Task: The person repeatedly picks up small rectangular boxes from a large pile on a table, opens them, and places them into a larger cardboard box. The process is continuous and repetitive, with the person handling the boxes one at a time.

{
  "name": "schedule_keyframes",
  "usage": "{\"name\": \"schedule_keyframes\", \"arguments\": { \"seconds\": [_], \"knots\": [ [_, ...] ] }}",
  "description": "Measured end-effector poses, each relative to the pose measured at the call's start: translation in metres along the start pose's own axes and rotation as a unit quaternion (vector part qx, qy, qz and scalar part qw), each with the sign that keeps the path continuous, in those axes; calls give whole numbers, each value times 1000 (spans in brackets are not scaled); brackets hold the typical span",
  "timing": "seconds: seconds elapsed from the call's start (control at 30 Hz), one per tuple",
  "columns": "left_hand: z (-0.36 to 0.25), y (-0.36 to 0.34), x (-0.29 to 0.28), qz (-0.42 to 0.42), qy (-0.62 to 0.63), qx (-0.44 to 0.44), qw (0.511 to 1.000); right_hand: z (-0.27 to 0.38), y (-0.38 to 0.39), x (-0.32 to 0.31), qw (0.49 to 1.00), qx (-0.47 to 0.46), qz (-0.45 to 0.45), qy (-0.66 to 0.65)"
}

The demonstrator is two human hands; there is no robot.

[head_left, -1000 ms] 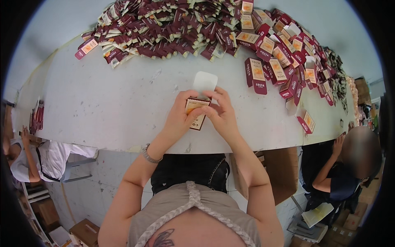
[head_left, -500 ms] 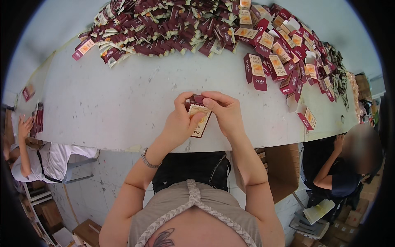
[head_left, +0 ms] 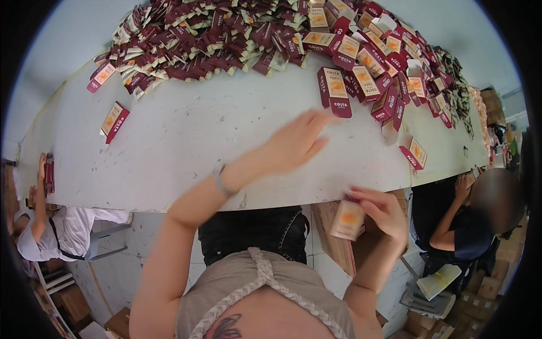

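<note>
At a long white table (head_left: 169, 161), a lone carton (head_left: 116, 122) lies at left, apart from a heap of maroon sachets (head_left: 197, 48), as a worker's left hand (head_left: 296, 140) (blurred, fingers extended and thumb spread wide) stretches near a flapped maroon carton (head_left: 335, 87). At right, the right hand (head_left: 385, 213) grips a cream-faced carton (head_left: 348, 220) over an open cardboard box (head_left: 332, 247), with a dark-shirted co-worker (head_left: 467, 246) seated beyond.

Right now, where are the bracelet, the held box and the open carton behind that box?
Bracelet (head_left: 221, 181): head view, middle of its band.
Held box (head_left: 346, 221): head view, its pale, blurred face.
Open carton (head_left: 338, 252): head view, its left side panel.
</note>
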State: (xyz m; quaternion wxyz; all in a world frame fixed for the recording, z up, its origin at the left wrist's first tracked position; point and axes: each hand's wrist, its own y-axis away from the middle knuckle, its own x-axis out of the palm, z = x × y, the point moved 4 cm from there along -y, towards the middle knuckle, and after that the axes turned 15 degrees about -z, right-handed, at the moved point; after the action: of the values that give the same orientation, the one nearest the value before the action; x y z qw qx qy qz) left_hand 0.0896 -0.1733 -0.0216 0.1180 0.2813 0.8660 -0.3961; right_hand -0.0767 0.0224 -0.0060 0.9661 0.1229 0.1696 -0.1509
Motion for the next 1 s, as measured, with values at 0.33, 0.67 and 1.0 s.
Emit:
{"name": "schedule_keyframes", "arguments": {
  "seconds": [0.33, 0.67, 1.0],
  "knots": [
    [72, -64, 27, 169, -390, 230, 876, 65, -178, 39, 932, -206, -295, -36],
    [57, 76, -144, -288, 46, -353, 889, 99, -266, 153, 886, -335, -313, -71],
    [45, 75, -114, -64, 31, -289, 955, 148, -134, 149, 831, -471, 72, 286]
  ]
}}
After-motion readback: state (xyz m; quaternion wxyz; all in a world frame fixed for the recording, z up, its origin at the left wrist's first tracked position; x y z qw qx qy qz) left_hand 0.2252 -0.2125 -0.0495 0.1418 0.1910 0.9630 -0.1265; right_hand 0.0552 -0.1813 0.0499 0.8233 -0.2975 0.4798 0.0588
